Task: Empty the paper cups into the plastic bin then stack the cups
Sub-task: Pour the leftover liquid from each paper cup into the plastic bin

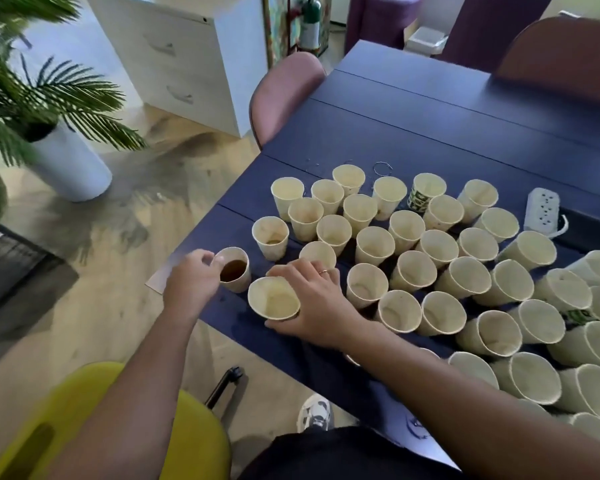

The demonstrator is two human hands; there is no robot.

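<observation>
Several cream paper cups stand crowded on a dark blue table. At the table's near left corner, my left hand grips a cup holding brown liquid by its rim and side. My right hand wraps round an almost empty cup just right of it, near the table edge. No plastic bin is in view.
A white power strip lies at the table's right. A pink chair is at the far left edge, a yellow chair by my left arm. A potted palm and white cabinet stand on the floor.
</observation>
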